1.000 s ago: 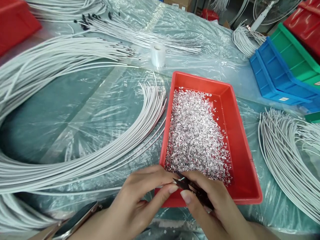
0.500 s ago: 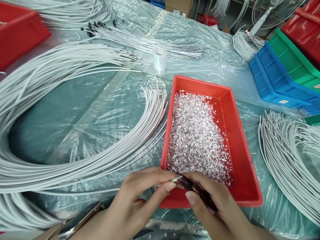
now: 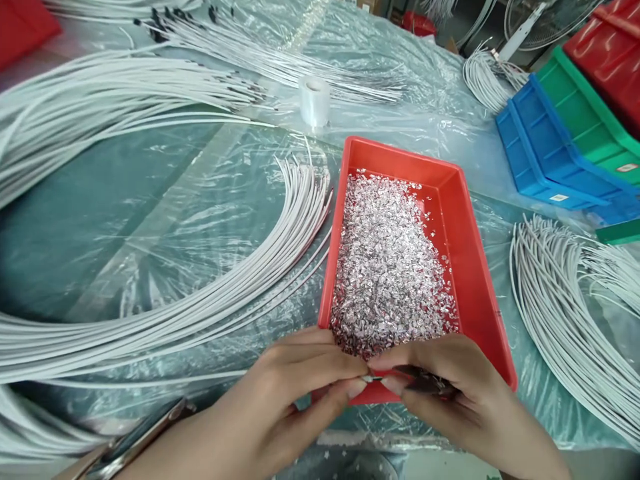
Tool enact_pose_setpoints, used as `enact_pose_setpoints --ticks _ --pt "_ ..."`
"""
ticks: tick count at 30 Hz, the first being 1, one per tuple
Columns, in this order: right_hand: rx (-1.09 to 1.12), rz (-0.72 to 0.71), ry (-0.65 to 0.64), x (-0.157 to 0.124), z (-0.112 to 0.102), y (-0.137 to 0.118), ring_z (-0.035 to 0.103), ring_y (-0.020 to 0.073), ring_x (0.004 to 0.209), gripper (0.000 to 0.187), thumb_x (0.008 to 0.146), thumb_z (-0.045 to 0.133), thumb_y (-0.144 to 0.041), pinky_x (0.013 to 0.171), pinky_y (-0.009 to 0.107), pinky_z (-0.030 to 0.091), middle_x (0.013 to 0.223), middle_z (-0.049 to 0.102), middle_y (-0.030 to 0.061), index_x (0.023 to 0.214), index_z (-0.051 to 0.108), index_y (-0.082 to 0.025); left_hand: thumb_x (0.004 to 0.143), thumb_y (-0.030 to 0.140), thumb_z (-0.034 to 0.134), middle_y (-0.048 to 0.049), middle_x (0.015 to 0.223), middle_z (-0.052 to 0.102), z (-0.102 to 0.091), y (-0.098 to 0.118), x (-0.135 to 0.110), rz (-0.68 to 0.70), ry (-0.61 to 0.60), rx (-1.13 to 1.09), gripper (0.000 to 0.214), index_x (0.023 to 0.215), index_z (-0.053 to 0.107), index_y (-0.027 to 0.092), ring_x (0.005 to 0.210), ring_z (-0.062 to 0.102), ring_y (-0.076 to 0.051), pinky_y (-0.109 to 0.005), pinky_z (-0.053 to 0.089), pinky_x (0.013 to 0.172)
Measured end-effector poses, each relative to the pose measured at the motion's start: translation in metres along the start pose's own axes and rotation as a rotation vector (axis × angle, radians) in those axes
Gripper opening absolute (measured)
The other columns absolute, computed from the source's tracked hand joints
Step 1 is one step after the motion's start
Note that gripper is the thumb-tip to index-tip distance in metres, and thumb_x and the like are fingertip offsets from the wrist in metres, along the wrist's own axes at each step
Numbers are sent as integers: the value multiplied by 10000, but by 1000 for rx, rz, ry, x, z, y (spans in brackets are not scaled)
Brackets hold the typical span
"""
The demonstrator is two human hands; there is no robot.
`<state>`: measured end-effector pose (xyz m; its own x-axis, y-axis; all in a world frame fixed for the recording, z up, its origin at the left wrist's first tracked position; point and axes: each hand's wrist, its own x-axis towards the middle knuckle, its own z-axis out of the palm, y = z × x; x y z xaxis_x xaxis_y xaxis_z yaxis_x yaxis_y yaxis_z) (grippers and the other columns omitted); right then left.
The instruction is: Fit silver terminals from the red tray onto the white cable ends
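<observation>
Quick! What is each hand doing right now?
Left hand: closed, pinching the tip of a thin white wire over the red tray.
Right hand: closed around small dark snips, at that tip.

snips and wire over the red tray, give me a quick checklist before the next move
1. Wire end pinched in left hand: ok.
2. Snips gripped in right hand: ok.
3. Blades placed on the wire end: cannot tell, hidden.
4. Hands clear of the blades: cannot tell.
5. Hands over the red tray: ok, at its near rim.
6. Room in the tray for silver scraps: ok, heap sits below the rim.
</observation>
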<state>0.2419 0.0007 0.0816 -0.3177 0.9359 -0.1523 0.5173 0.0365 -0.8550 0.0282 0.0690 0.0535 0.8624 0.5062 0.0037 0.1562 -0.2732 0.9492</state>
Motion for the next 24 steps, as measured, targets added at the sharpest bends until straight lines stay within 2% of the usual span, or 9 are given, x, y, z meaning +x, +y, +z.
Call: enact_pose_setpoints --ticks 4,9,16,21,24 --pt "33 -11 -54 1 -5 2 600 83 623 201 883 584 -135 584 205 431 771 676 -38 1051 612 -240 955 60 447 6 919 615 -1 0 0 18 -81 1 265 1083 571 256 848 545 -134 -230 419 715" --pt "53 -19 -140 8 -6 8 512 78 551 50 892 603 -209 533 211 385 656 597 -42 924 638 -195 971 95 413 -23 979 584 1 -6 -4 12 -141 54 211 1037 548 243 928 527 -170 -261 430 769" --pt "39 -51 -204 10 -7 6 569 89 602 89 933 544 -231 577 219 418 719 642 -21 950 623 -193 963 107 427 -26 948 612 1 -7 -6 22 -149 51 188 992 570 226 880 554 -169 -252 446 724" --pt "-86 -7 -188 5 -4 -1 588 128 642 40 916 556 -235 599 250 416 741 633 -33 942 581 -250 947 92 427 -22 978 604 0 -4 -3 -54 -118 47 214 1020 570 235 930 571 -167 -249 473 791" --pt "-137 -16 -247 5 -6 -2 602 139 666 127 889 564 -177 624 253 422 773 645 -35 980 547 -263 951 104 428 -22 969 595 -2 -2 -1 -78 -129 55 191 980 568 231 944 562 -172 -259 476 818"
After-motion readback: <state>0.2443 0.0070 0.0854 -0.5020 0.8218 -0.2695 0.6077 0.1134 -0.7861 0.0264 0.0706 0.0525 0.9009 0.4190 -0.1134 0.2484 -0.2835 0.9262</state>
